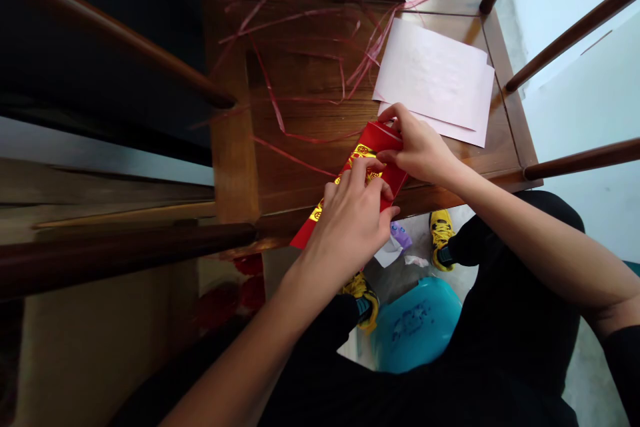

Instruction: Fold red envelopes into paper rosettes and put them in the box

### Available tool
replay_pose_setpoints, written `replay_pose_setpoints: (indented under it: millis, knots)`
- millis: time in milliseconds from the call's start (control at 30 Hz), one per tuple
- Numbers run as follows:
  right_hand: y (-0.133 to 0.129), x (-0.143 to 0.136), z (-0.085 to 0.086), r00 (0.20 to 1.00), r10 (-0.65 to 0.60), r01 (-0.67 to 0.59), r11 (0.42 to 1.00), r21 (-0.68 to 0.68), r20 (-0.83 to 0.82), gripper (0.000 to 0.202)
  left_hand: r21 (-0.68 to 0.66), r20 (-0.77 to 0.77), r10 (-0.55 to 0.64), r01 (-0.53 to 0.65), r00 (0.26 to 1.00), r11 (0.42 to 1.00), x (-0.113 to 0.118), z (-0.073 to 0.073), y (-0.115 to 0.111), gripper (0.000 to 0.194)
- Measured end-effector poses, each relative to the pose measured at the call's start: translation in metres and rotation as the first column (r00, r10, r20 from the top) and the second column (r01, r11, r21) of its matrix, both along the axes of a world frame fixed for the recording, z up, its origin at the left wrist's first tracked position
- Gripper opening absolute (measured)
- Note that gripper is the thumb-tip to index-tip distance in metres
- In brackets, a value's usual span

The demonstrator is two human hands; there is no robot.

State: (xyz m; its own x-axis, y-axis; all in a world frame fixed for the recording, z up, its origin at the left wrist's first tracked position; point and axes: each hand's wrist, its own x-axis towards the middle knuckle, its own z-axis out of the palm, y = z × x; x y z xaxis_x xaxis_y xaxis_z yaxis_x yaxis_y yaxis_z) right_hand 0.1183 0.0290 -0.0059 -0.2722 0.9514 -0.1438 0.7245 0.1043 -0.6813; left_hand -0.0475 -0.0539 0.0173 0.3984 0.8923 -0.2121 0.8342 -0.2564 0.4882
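A red paper envelope (396,177) with gold printed characters lies slantwise at the front edge of the wooden chair seat (305,80). My left hand (353,213) rests over its middle, with bent fingers pressing on the paper and the thumb at its near side. The far end is pinched by my right hand (417,147), the thumb on top and the fingertips at the end edge. Part of the printed front is hidden under my left hand. White paper sheets (433,73), overlapping, lie just beyond my right hand.
Pink plastic strings (280,120) are strewn over the seat. Wooden spindles (570,37) rise along both sides. Below are a turquoise plastic stool (415,327), yellow shoes (441,240), a purple-and-white wrapper (397,240) on the floor and dark red items (250,283) at the left.
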Motion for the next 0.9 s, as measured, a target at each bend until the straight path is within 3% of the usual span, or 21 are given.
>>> replay_pose_setpoints:
  millis: [400, 633, 767, 900]
  knots:
    - [0.000, 0.002, -0.004, 1.000, 0.016, -0.017, 0.999, 0.045, 0.010, 0.047, 0.082, 0.025, -0.049, 0.047, 0.999, 0.996, -0.003, -0.010, -0.008, 0.006]
    - [0.000, 0.004, -0.003, 0.999, 0.048, -0.048, 0.997, 0.055, 0.018, 0.047, 0.095, 0.158, -0.122, 0.108, 0.980, 0.990, -0.029, -0.019, -0.003, 0.014]
    - [-0.001, 0.004, -0.005, 0.998, 0.056, -0.056, 0.996, 0.068, 0.011, 0.046, 0.171, 0.090, -0.111, 0.094, 0.990, 0.981, -0.043, -0.016, 0.007, 0.014]
    - [-0.001, 0.004, -0.004, 0.998, 0.045, -0.048, 0.997, 0.063, 0.040, 0.046, 0.262, 0.015, -0.161, 0.152, 0.987, 0.953, -0.036, -0.016, 0.010, 0.012]
